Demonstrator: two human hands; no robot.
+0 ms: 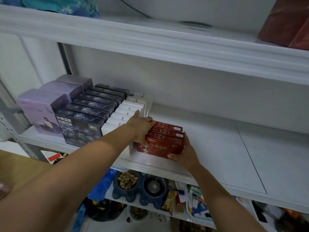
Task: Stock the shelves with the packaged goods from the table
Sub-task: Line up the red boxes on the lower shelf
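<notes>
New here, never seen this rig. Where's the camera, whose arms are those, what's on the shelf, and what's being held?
There is no machine here. One wide-angle camera sits on a person's head and looks forward and down, so the two bare arms are the wearer's own. The left hand and right hand grip a few red boxes from either side, near the front of a white shelf. To their left on that shelf stand rows of white boxes, dark blue boxes and purple boxes. A lower shelf holds blue pet bowls and assorted clutter.
</notes>
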